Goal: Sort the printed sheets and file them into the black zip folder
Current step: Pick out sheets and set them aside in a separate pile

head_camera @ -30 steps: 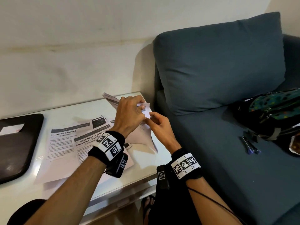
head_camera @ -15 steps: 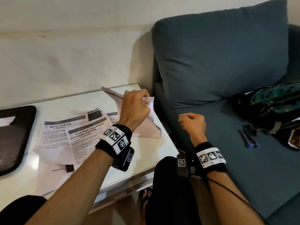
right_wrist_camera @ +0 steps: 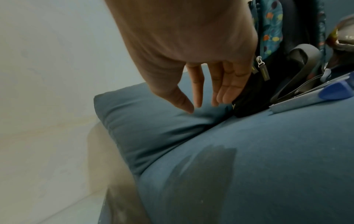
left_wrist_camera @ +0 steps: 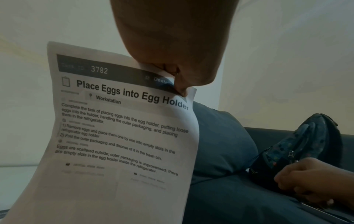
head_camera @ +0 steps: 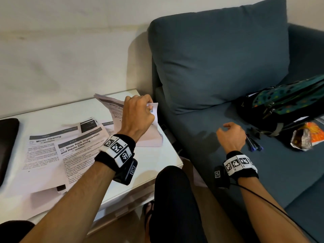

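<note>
My left hand (head_camera: 140, 113) pinches the top corner of a small stack of printed sheets (head_camera: 112, 109) and holds it up over the right end of the white table (head_camera: 157, 165). In the left wrist view the front sheet (left_wrist_camera: 118, 128) reads "Place Eggs into Egg Holder", pinched at its upper right corner by that hand (left_wrist_camera: 178, 72). More printed sheets (head_camera: 70, 151) lie spread flat on the table. The black zip folder (head_camera: 7, 144) lies at the table's far left edge, mostly out of frame. My right hand (head_camera: 229, 134) hovers over the sofa seat, fingers loose and empty (right_wrist_camera: 208, 91).
A blue sofa (head_camera: 228, 163) with a back cushion (head_camera: 219, 58) stands right of the table. On its seat lie a dark patterned backpack (head_camera: 287, 106), pens (head_camera: 254, 142) and an open snack bag (head_camera: 306, 137). My knee (head_camera: 173, 190) sits between table and sofa.
My right hand let go of the sheets and moved right over the sofa seat, toward the pens and backpack. The left hand keeps holding the stack up.
</note>
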